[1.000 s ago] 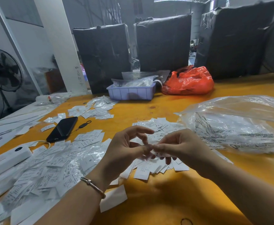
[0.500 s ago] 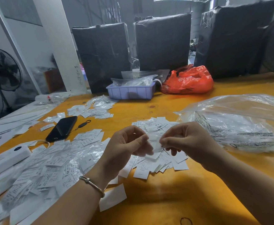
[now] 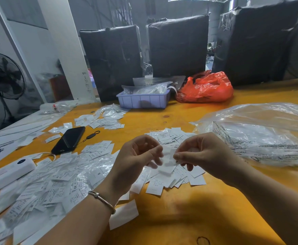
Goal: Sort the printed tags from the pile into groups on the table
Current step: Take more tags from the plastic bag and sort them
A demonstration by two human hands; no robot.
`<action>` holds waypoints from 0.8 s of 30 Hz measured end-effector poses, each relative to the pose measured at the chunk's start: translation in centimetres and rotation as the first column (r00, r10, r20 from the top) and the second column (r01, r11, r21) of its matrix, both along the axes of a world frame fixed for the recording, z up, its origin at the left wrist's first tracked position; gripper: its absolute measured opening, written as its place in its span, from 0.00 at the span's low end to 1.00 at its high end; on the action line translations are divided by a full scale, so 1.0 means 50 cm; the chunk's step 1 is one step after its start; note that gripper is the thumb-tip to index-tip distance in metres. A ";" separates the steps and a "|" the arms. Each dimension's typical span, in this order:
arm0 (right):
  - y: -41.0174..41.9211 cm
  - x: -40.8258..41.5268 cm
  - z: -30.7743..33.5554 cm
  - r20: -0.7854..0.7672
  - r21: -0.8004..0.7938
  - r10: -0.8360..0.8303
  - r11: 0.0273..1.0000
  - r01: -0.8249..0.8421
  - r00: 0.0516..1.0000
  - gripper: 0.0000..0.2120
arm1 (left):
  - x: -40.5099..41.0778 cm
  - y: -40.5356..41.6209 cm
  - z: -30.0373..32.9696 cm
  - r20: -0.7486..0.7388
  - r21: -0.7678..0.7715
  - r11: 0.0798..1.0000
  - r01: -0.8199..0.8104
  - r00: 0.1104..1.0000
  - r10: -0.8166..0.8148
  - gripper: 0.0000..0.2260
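Orange wooden table [image 3: 188,218] fills the near view, and both forearms are cut off by the lower edge. Just above it the left hand [image 3: 135,160], with one metal bangle [image 3: 102,200] at the wrist, and the right hand [image 3: 203,154] are raised close together; both have curled fingers that pinch a few small white printed tags [image 3: 167,156], blurred, so I cannot count them or read more than one "S". Under the hands lies a loose pile of white tags [image 3: 164,181]. At the left a bigger heap of tags mixed with clear film [image 3: 52,179] is cut off by the frame. Further away: one black phone [image 3: 68,140], one large clear plastic bag [image 3: 261,135], one lilac plastic tray [image 3: 142,100], one red plastic bag [image 3: 206,89], three black wrapped bales [image 3: 178,45].
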State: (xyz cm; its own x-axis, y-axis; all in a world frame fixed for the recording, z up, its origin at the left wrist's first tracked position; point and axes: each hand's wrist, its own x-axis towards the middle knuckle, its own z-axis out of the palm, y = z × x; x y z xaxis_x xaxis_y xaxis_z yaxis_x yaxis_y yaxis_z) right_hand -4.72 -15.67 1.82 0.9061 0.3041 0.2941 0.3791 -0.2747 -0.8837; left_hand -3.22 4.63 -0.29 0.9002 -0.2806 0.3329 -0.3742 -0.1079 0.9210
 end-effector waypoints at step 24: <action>-0.032 -0.021 0.043 0.267 0.126 -0.048 0.992 0.015 0.963 0.16 | -0.010 -0.001 0.007 0.004 0.101 0.994 0.036 0.999 -0.037 0.06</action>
